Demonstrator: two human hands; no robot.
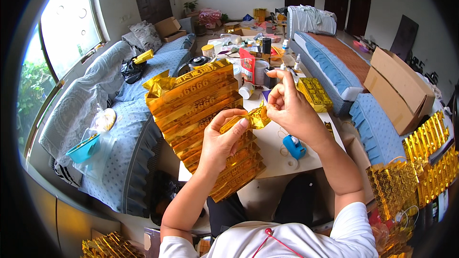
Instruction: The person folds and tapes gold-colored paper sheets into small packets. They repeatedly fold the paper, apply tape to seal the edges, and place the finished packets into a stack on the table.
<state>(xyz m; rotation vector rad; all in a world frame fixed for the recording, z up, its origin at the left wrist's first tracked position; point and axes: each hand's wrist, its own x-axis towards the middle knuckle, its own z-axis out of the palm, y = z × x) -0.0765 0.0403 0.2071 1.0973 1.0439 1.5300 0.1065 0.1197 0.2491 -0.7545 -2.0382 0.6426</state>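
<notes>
My left hand [221, 141] grips one end of a small folded strip of shiny gold foil paper [259, 117] between thumb and fingers. The other, crumpled end is pinched in the fingertips of my right hand [292, 109], whose index finger is raised and bent. Behind my left hand a large pleated panel of gold foil paper [195, 105] leans in front of the table, its rows bearing printed characters. A twisted gold foil end [160, 83] sticks out at its upper left corner.
On the white table [267, 154] lie a blue tape dispenser [294, 147], a tape roll [292, 165], rubber bands, jars and a yellow printed pack [315, 94]. Sofas with blue covers [134, 132] flank it. A cardboard box [398, 91] and more pleated gold foil [426, 157] are at right.
</notes>
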